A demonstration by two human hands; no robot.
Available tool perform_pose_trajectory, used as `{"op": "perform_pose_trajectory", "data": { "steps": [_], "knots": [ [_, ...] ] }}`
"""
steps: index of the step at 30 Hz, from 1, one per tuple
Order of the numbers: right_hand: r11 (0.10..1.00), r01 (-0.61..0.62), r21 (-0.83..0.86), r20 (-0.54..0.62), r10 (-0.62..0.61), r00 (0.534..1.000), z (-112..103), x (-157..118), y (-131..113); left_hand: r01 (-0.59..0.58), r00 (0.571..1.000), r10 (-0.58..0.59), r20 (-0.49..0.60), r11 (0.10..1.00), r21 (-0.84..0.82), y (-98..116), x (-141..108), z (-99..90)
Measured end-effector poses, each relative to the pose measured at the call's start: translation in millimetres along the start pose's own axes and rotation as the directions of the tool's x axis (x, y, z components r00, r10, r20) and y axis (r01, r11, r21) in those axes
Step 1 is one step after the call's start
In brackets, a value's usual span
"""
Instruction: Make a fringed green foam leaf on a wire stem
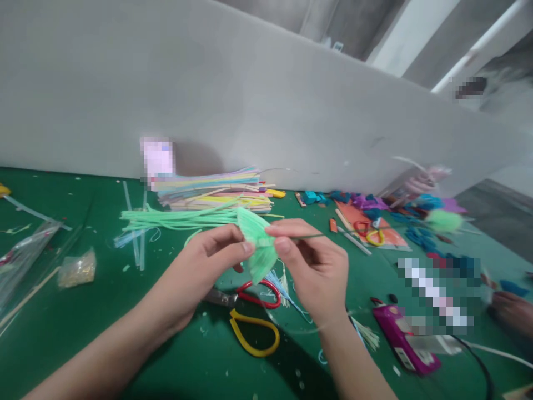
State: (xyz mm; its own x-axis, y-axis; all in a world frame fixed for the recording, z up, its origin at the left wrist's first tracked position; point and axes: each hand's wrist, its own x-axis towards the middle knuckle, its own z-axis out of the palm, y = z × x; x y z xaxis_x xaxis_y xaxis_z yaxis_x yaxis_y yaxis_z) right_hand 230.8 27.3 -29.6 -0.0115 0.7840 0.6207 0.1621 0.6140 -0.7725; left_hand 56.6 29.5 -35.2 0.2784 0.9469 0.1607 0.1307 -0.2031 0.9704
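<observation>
A bright green fan-shaped piece of chenille stems (259, 244) is held up between my hands over the table. My left hand (212, 253) pinches its left side between thumb and fingers. On its right edge, my right hand (313, 258) grips it with thumb and index finger; a thin dark stem (308, 237) runs out rightward by those fingers. Just below lie scissors (256, 333) with one red and one yellow handle loop, their blades partly under my left hand. Behind my hands, a bundle of loose green chenille stems (179, 218) rests on the table.
A pile of multicoloured chenille stems (212, 189) lies by the grey partition (166, 72). A bag of small golden pieces (78, 269) and clear sticks (133, 233) are at left. At right are a magenta device (403, 339), more scissors (370, 232), and another person's hand (514, 311).
</observation>
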Motion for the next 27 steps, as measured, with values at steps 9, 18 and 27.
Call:
{"op": "perform_pose_trajectory", "data": {
  "steps": [9,18,27],
  "knots": [
    [0.907,-0.391,-0.156,-0.079,0.383,0.920,-6.0,6.5,11.2,-0.428,0.781,0.619,0.080,0.438,0.791,-22.4,3.9,4.8],
    [0.867,-0.429,-0.253,0.101,0.465,0.879,1.6,2.7,8.5,-0.371,0.928,0.313,0.201,0.726,0.580,-20.9,4.1,4.7],
    [0.838,-0.535,-0.112,0.176,0.546,0.819,4.7,0.7,13.8,-0.348,0.936,0.257,0.242,0.777,0.525,-26.4,6.9,6.0]
  ]
}}
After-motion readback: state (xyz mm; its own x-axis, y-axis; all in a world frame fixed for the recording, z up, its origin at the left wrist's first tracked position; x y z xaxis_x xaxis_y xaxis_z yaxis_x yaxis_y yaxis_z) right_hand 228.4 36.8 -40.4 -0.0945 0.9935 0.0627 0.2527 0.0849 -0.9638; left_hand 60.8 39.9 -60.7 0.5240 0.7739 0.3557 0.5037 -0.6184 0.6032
